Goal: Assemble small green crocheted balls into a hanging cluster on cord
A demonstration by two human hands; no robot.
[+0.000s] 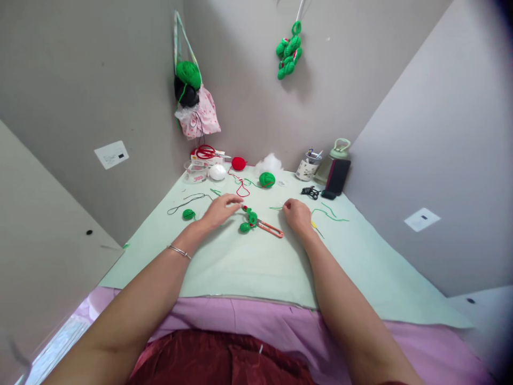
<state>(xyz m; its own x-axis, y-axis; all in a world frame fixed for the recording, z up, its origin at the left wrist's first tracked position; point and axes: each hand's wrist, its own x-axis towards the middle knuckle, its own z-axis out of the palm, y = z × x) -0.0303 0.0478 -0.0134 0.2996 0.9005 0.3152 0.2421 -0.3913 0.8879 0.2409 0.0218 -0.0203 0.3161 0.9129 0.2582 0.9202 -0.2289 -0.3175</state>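
My left hand (pixel 220 210) rests over the mat with its fingers stretched out, the tips close to a small green crocheted piece (pixel 251 217) with red bits. Whether the fingertips touch it I cannot tell. Against that piece lies a pair of orange-handled thread snips (pixel 270 229). To the right, my right hand (pixel 296 214) is closed in a pinch on a strand of green yarn (pixel 276 208), whose end pokes out left of the fingers. Beside its wrist lies a yellow-handled crochet hook (pixel 315 225), partly hidden.
Behind the hands sit a green yarn ball (pixel 266 179), a red yarn ball (pixel 238 163), white stuffing (pixel 270 164) and red scissors (pixel 206 152). A small green ball (pixel 188 214) lies left. At right stand a pen cup (pixel 308 167), a phone (pixel 337 176) and a black claw clip (pixel 310 192).
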